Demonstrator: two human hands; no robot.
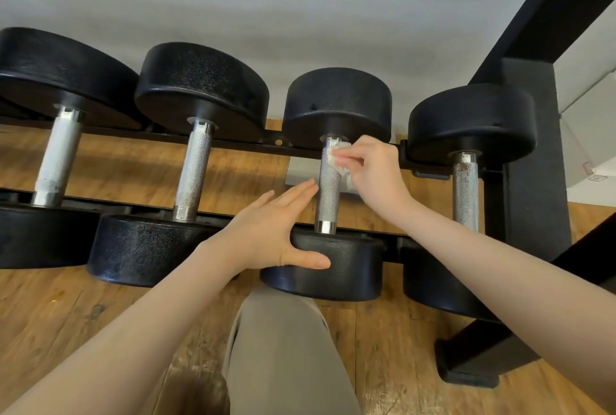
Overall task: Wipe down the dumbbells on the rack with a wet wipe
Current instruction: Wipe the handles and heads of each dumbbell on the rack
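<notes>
Several black dumbbells with knurled steel handles lie side by side on a black rack [233,141]. My right hand [373,169] pinches a crumpled white wet wipe [338,156] against the upper end of the handle [328,196] of the third dumbbell [336,104]. My left hand [273,229] rests with straight fingers on the near head [346,268] of that same dumbbell, thumb lying along its top face. The leftmost dumbbell's handle [56,161] looks white over most of its length.
The rack's black upright and diagonal frame [530,161] stands at the right, its foot [473,371] on the wooden floor. My trouser leg [283,354] is just below the near dumbbell head. A grey wall runs behind the rack.
</notes>
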